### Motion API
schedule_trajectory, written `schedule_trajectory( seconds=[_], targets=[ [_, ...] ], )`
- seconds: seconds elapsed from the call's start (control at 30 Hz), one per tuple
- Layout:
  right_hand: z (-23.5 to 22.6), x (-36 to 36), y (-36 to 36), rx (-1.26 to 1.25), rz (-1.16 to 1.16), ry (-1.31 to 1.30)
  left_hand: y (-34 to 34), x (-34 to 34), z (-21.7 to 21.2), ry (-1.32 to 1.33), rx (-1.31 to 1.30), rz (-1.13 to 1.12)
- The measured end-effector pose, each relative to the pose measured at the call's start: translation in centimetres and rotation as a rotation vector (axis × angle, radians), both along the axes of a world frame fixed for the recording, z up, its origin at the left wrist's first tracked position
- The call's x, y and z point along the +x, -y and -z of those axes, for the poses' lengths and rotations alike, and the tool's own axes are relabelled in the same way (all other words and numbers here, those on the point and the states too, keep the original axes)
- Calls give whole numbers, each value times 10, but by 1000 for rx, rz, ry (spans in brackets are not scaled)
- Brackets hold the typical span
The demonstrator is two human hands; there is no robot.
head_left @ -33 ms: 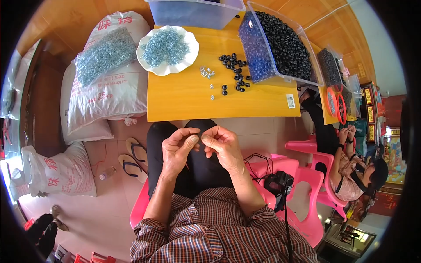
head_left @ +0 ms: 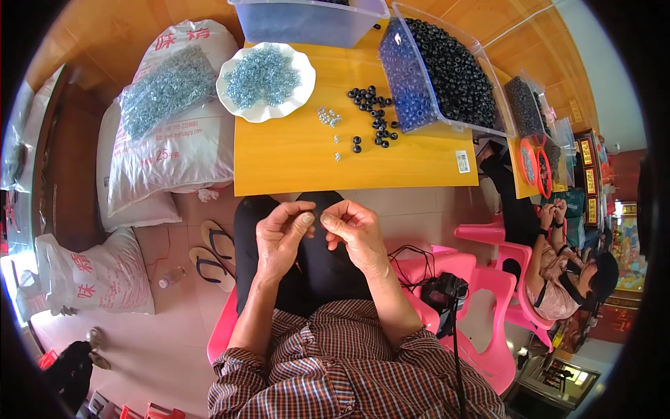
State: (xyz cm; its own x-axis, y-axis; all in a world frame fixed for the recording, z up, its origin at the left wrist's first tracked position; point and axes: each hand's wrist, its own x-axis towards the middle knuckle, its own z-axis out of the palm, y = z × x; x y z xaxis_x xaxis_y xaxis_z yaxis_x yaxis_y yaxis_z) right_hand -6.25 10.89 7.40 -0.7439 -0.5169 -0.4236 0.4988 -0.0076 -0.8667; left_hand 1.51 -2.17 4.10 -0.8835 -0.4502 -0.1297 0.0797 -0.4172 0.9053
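Observation:
Over my lap, my left hand (head_left: pixel 284 234) and my right hand (head_left: pixel 354 234) face each other with a small gap between their fingertips. In both, thumb and forefinger are pinched together; whatever they hold, if anything, is too small to make out against the dark trousers. Beyond them, on the yellow table (head_left: pixel 293 164), lie a scatter of black round beads (head_left: pixel 377 115) and a little group of small shiny silvery pieces (head_left: pixel 328 116). A white scalloped plate (head_left: pixel 307 87) holds many small clear bluish pieces. To its right, a clear plastic bin (head_left: pixel 440 119) is filled with black beads.
Another plastic bin (head_left: pixel 307 28) stands at the table's far edge. White sacks (head_left: pixel 174 157) are stacked at left, a bag of clear pieces (head_left: pixel 167 91) on top. Sandals (head_left: pixel 213 255) lie on the floor. Pink chairs (head_left: pixel 488 300) and a seated co-worker (head_left: pixel 558 272) are at right.
My left hand has shifted very slightly left, widening the gap between the fingertips a little. At the lower left, a person's dark-clothed leg has moved.

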Motion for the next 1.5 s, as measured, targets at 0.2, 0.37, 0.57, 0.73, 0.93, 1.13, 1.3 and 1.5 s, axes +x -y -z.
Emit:
schedule_trajectory(
  seconds=[0.2,0.37,0.57,0.73,0.93,1.13,1.3,1.5],
  targets=[
    [6,-15,-5,224,85,-248,27,-36,-18,83,-873,-287],
    [30,-27,-12,275,150,-579,49,-59,-3,143,-1433,-440],
    [41,-45,-21,312,237,-780,50,-69,5,257,-1534,-433],
    [38,-56,-21,325,274,-768,51,-69,6,276,-1542,-428],
    [37,-76,-11,402,310,-925,51,-69,5,280,-1582,-427],
    [31,-84,17,435,273,-1115,53,-66,8,308,-1515,-390],
    [24,-93,29,589,233,-1230,52,-64,8,271,-1496,-406],
    [18,-103,39,815,86,-1321,53,-62,13,202,-1432,-478]
  ],
)
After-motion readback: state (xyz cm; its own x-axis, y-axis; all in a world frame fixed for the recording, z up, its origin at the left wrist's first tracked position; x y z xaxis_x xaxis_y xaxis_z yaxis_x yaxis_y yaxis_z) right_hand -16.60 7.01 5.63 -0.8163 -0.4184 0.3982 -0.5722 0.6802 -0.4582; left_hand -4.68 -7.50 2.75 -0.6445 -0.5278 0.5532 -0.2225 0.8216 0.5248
